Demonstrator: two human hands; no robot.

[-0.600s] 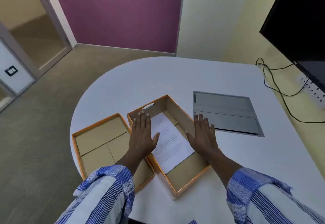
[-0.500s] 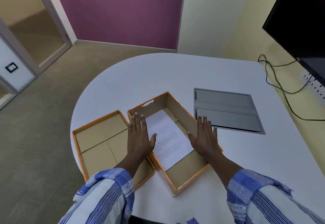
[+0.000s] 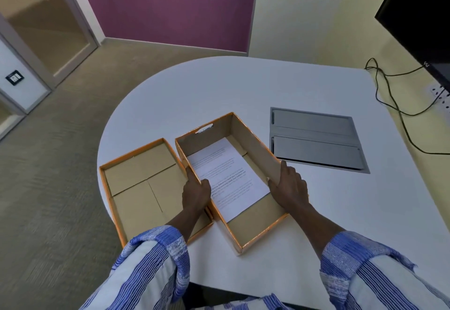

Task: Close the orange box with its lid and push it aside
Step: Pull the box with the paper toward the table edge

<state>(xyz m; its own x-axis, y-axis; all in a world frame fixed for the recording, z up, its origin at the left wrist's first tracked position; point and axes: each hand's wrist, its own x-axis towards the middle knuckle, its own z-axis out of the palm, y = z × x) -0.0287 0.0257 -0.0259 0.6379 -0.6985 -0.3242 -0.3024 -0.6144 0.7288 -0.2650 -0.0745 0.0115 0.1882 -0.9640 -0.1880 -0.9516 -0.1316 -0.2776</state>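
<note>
The orange box point(image 3: 255, 159) sits open on the white worktop point(image 3: 219, 90), near the front edge, turned at an angle to that edge. Its far short wall has a cut-out handle slot. A printed sheet of paper point(image 3: 226, 176) lies flat on the box floor, covering most of the far half.

The lid point(image 3: 143, 188) lies inside-up on the worktop just beside the left wall of the box, its near right corner touching or almost touching the box. Its brown cardboard inner face shows fold lines.

The left hand point(image 3: 196, 194) grips the left wall of the box: the thumb is inside, over the edge of the paper, and the fingers are outside, between box and lid. The right hand point(image 3: 289, 188) grips the right wall: the thumb is inside the box and the fingers wrap the outer face. Both hands are closed on the rim at about mid-length of the box.

A grey metal panel point(image 3: 314, 139) is set flush into the worktop to the right of the box, apart from it. A dark screen point(image 3: 418, 17) and black cables point(image 3: 389, 95) occupy the right side.
</note>
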